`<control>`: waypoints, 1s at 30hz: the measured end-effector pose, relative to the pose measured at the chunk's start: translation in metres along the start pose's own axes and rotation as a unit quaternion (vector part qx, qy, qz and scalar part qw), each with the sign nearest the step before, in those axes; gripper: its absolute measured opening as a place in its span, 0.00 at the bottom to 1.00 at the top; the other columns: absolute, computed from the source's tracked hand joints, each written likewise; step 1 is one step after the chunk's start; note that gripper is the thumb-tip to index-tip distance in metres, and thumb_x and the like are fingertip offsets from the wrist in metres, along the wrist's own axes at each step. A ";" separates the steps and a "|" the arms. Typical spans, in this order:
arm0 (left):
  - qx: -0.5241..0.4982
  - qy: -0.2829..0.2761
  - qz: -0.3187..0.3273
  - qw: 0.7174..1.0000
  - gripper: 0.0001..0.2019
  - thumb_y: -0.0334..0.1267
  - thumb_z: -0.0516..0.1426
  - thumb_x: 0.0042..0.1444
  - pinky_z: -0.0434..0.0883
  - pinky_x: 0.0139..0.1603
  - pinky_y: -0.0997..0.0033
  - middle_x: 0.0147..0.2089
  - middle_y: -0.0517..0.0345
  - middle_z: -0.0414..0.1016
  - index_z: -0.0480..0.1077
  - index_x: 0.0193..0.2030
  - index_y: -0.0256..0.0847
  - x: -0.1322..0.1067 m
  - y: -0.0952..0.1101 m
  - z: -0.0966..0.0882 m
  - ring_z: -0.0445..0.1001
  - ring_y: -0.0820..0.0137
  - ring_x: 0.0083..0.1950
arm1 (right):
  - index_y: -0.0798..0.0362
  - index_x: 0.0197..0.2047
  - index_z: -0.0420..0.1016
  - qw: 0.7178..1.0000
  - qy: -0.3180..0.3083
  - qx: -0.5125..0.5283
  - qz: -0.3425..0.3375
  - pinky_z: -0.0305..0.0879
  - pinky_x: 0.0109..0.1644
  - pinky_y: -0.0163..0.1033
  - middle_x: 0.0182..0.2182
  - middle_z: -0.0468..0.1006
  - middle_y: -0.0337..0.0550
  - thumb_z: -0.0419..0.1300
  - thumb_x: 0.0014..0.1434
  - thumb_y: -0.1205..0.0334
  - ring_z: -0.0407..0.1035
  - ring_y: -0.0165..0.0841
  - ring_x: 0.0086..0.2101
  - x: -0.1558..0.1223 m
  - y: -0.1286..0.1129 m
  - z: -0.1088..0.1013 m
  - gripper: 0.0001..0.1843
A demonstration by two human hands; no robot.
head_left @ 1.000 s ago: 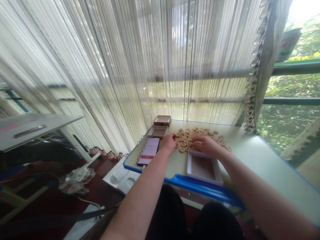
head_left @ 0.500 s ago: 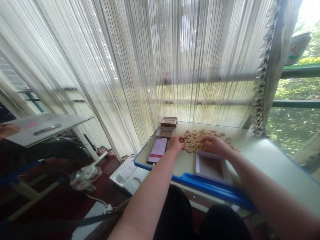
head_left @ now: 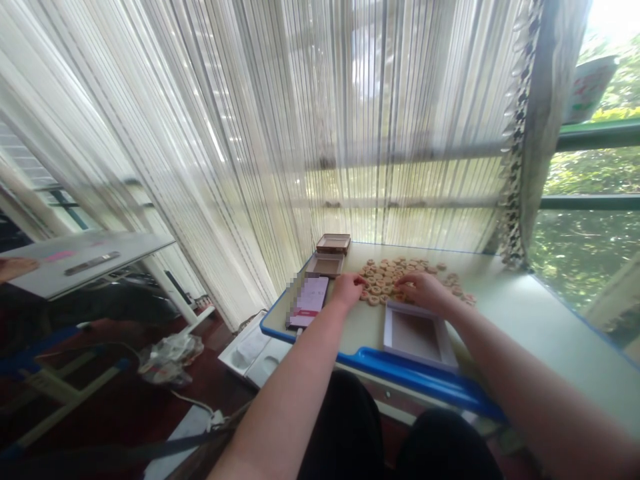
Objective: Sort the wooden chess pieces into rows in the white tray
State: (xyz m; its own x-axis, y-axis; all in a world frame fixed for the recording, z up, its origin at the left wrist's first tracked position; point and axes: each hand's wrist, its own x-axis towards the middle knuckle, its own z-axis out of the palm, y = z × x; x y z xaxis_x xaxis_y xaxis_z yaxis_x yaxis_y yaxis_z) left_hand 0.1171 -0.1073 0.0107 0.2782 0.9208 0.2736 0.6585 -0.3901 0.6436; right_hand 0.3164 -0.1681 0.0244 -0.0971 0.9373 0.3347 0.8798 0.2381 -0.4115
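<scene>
Note left hand (head_left: 349, 290), back uppermost, at the left edge of a pile of discs (head_left: 387, 275), with left forearm (head_left: 290, 373) slanting up from below. Log left fingers as curled, tips close together; cannot tell whether a disc is pinched there (too small, partly hidden). Note right hand (head_left: 424, 288) opposite, at the near right side of the pile, with right forearm (head_left: 525, 380) coming in from lower right. Log right fingers as bent down and loosely parted at the discs; cannot tell whether holding one.

Record discs as round, pale, wood-coloured, with ring-like faces and some reddish marks; packed closely between the hands, looser to the right. Record worktop (head_left: 530, 320) as pale and smooth, edged in blue. Just nearer than the right hand, note open tray (head_left: 415, 337), with white walls and brown base, partly overhung by the right forearm.

To the left, note lit phone (head_left: 309, 301) lying flat and, farther back, two shallow boxes (head_left: 326, 265). Behind, see sheer striped curtain (head_left: 250, 100). At far left, see another person's hand (head_left: 17, 268) on a second table (head_left: 140, 248).
</scene>
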 end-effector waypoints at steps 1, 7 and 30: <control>0.009 0.006 -0.001 1.000 0.11 0.28 0.55 0.48 0.70 0.44 0.74 0.36 0.55 0.79 0.76 0.37 0.37 0.000 0.000 -0.001 0.75 0.71 0.39 | 0.52 0.35 0.79 1.000 0.001 0.003 -0.004 0.64 0.45 0.39 0.36 0.79 0.45 0.53 0.54 0.61 0.71 0.37 0.39 0.000 0.000 0.000 0.13; 0.111 0.044 0.012 0.993 0.09 0.36 0.57 0.48 0.68 0.45 0.71 0.39 0.52 0.77 0.75 0.35 0.38 -0.007 0.002 -0.007 0.73 0.67 0.42 | 0.53 0.35 0.78 1.000 0.016 0.016 -0.010 0.65 0.45 0.40 0.36 0.79 0.46 0.54 0.54 0.61 0.71 0.38 0.39 -0.001 -0.001 0.000 0.13; 0.152 -0.029 -0.032 0.987 0.11 0.41 0.53 0.53 0.68 0.39 0.72 0.37 0.55 0.78 0.76 0.36 0.43 -0.004 0.002 -0.009 0.75 0.67 0.39 | 0.48 0.41 0.78 0.964 -0.222 -0.084 -0.120 0.61 0.34 0.33 0.33 0.79 0.41 0.57 0.50 0.61 0.71 0.32 0.31 0.083 -0.030 0.023 0.14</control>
State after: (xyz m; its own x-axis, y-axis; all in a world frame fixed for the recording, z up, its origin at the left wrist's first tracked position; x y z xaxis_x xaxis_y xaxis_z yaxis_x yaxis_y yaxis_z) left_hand 0.1111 -0.1122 0.0168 0.2618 0.9457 0.1924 0.8534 -0.3200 0.4116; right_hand 0.2715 -0.0919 0.0448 -0.4636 0.8860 -0.0092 0.8669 0.4515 -0.2113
